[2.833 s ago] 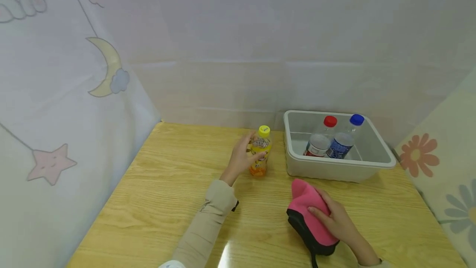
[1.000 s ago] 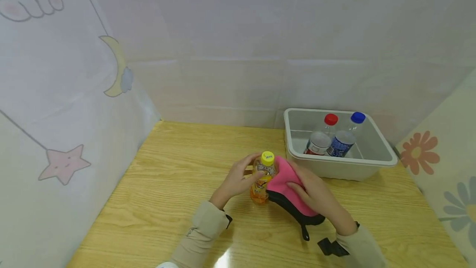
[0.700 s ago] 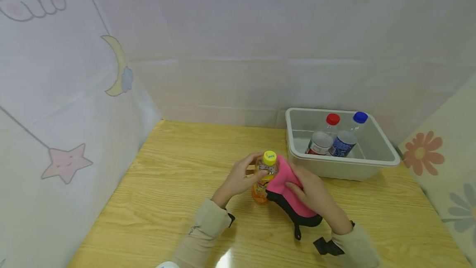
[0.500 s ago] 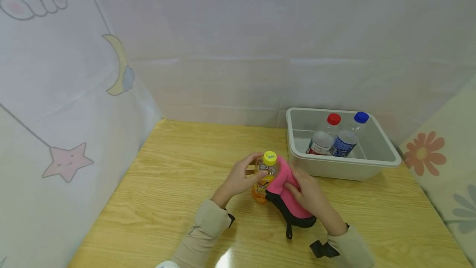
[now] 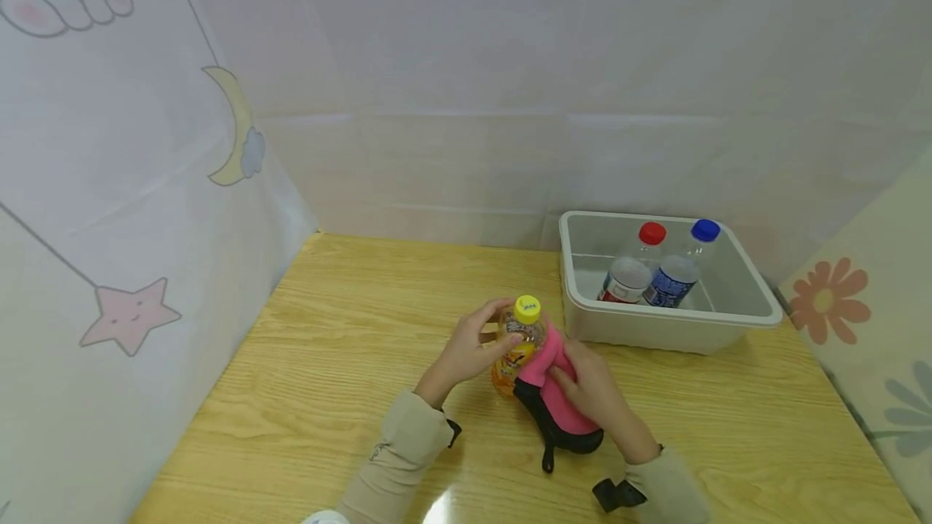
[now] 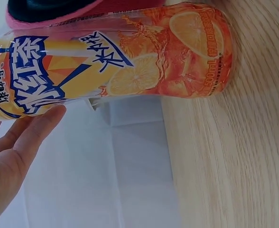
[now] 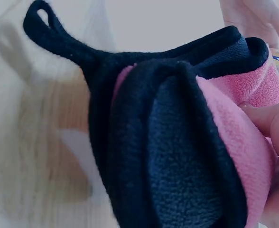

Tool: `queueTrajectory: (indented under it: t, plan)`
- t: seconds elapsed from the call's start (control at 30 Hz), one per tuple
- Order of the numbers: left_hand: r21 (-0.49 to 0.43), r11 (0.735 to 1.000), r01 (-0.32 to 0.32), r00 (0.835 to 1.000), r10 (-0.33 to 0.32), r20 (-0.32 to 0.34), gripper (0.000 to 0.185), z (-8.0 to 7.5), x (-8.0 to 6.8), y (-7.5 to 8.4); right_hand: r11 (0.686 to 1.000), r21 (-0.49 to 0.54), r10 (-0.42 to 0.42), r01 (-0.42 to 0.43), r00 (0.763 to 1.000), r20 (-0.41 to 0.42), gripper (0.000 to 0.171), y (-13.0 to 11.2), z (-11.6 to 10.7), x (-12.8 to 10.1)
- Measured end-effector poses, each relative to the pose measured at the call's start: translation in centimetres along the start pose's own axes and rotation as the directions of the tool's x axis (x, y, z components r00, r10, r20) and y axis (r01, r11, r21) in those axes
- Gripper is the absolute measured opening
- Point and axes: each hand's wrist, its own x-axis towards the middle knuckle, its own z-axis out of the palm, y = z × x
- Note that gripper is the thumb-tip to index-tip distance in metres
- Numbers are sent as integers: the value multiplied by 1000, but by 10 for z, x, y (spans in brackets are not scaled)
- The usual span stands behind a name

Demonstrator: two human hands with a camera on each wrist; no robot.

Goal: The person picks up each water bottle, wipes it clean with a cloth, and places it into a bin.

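An iced tea bottle (image 5: 511, 362) with a yellow cap and orange, lemon-printed label stands upright on the wooden table. My left hand (image 5: 466, 354) grips its upper part from the left, thumb across the front. In the left wrist view the bottle (image 6: 130, 61) shows its label down to the base, my left fingers (image 6: 37, 130) at its upper label. My right hand (image 5: 593, 385) holds a bunched pink cloth (image 5: 568, 407) with black edging against the bottle's right side. The right wrist view shows the cloth's dark underside and black hanging loop (image 7: 51, 23); my right thumb (image 7: 265, 116) presses the pink side.
A white plastic bin (image 5: 670, 330) stands at the back right, just behind my right hand. Inside lean a red-capped bottle (image 5: 628, 277) and a blue-capped bottle (image 5: 671, 280). A pale printed curtain (image 5: 451, 103) hangs along the table's back and sides.
The bottle has come nearer to me in my left hand. My right hand has brought the cloth leftward onto it; lately hand and cloth have shifted slightly left and down, the cloth turning.
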Motion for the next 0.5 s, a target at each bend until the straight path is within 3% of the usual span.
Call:
queueTrajectory:
  t: [0.1, 0.3, 0.5]
  plan:
    - [-10, 1000, -7, 1000, 6, -12, 47, 3, 2, -13, 1000, -3, 16, -16, 1000, 27, 39, 1, 5, -1]
    - [-21, 999, -34, 999, 34, -21, 48, 4, 0, -20, 997, -46, 70, -65, 991, 110, 30, 6, 19, -4]
    - [-6, 1000, -12, 1000, 11, -24, 48, 4, 1, -16, 987, -81, 153, -139, 967, 205, 43, 6, 25, -8]
